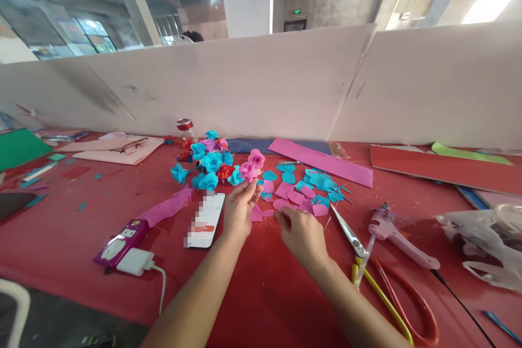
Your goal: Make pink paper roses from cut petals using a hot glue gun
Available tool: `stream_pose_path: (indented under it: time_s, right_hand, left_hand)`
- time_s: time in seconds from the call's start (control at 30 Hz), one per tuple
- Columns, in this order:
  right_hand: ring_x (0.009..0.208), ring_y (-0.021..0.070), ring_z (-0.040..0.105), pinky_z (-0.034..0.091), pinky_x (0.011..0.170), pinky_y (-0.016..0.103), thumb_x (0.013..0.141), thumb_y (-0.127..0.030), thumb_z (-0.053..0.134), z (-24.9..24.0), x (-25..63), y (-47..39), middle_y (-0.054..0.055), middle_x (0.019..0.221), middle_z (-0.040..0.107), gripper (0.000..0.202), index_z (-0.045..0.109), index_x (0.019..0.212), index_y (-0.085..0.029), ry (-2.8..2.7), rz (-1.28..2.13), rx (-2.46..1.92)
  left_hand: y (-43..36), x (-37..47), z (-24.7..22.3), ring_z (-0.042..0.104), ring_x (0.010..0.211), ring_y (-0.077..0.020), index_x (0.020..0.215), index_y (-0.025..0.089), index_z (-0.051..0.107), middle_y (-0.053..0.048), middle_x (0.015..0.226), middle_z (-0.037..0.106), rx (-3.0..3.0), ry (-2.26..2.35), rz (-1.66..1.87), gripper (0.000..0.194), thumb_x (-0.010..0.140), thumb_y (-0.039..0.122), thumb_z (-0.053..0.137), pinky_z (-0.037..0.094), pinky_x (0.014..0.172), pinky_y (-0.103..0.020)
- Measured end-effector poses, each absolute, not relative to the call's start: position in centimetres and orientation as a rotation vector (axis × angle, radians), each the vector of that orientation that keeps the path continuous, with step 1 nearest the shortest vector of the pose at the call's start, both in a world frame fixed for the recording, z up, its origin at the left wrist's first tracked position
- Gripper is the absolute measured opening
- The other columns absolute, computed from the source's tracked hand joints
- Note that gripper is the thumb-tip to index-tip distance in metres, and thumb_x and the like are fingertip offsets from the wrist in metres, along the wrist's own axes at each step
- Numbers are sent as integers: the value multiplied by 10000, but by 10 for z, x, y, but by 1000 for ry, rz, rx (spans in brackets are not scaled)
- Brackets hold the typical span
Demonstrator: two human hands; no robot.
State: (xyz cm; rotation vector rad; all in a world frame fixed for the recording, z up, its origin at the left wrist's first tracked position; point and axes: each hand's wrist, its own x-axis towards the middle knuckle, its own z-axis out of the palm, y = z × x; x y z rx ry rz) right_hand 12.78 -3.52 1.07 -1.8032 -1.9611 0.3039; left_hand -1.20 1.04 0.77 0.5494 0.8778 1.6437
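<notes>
My left hand [240, 209] pinches a pink paper flower [249, 171] upright between thumb and fingertips. Another pink bloom [256, 158] shows right behind it; whether the two are joined I cannot tell. My right hand [302, 232] is closed, its fingertips pressed together close to the loose pink petals [284, 190]. Anything inside that pinch is hidden. Beyond the pink petals lie cut blue petals [320, 179]. Left of the held flower stands a bunch of blue, red and pink paper flowers [212, 162].
A phone [207, 223] and a purple device with a white charger plug [136, 261] lie left. Right are large scissors [348, 231], a pink glue gun [402, 239] with its cord, and a plastic bag [489, 244]. Paper strips [322, 163] lie before the white partition [228, 87].
</notes>
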Motion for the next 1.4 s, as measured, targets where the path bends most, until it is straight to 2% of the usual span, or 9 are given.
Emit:
stream_pose_path:
  time_s: [0.13, 0.23, 0.37, 0.47, 0.67, 0.87, 1.13, 1.4]
  right_hand:
    - [555, 147, 565, 301, 504, 232, 896, -346, 460, 13, 128, -34, 16, 676, 684, 266, 664, 768, -233, -1804, 456, -1629]
    - [566, 146, 564, 381, 545, 241, 889, -348, 476, 14, 129, -32, 10, 679, 692, 258, 687, 804, -227, -1688, 628, -1455]
    - [728, 173, 612, 460, 672, 281, 839, -351, 564, 14, 129, -30, 38, 867, 719, 209, 692, 936, -217, -1558, 665, -1321]
    - [749, 182, 614, 478, 656, 298, 817, -401, 600, 12, 130, -28, 63, 904, 703, 271, 664, 984, -197, -1459, 752, -1275]
    - [760, 184, 611, 515, 649, 314, 769, -435, 664, 10, 132, -26, 92, 957, 671, 463, 598, 1153, -186, -1301, 947, -1194]
    - [801, 201, 624, 523, 703, 336, 749, -430, 683, 11, 132, -26, 89, 961, 677, 434, 636, 1103, -183, -1240, 1102, -1156]
    - [700, 139, 575, 472, 634, 259, 776, -343, 638, 13, 126, -29, 39, 887, 630, 296, 641, 1027, -187, -1188, 1100, -1059]
    - [725, 156, 550, 436, 672, 262, 768, -252, 520, 22, 132, -31, 13, 783, 637, 164, 658, 838, -200, -1079, 1151, -983]
  left_hand:
    - [9, -7, 5, 653, 776, -139, 726, 173, 739, -30, 747, 716, 645, 923, 1652, 175, 598, 265, 815, 469, 801, -286]
    - [8, -4, 4, 624, 739, -123, 692, 179, 733, -9, 709, 697, 687, 980, 1650, 167, 585, 273, 821, 457, 747, -257]
    - [2, 4, 5, 554, 607, -89, 687, 167, 733, 8, 629, 646, 660, 916, 1495, 183, 558, 253, 830, 429, 631, -229]
    - [-3, 11, 5, 588, 654, -127, 670, 147, 733, -32, 649, 668, 673, 832, 1385, 177, 561, 252, 823, 451, 664, -257]
    - [-8, 16, 5, 592, 668, -123, 658, 160, 732, -26, 660, 679, 688, 889, 1411, 159, 547, 229, 822, 454, 690, -254]
    - [-9, 16, 9, 618, 653, -133, 639, 165, 703, -8, 638, 666, 691, 810, 1385, 150, 575, 247, 810, 474, 700, -276]
    - [-5, 12, 3, 643, 704, -154, 695, 180, 744, -22, 704, 716, 819, 858, 1468, 104, 601, 200, 785, 485, 747, -287]
    - [-8, 5, 4, 633, 790, -191, 807, 233, 768, -5, 782, 726, 1144, 921, 1480, 137, 675, 212, 739, 477, 774, -301]
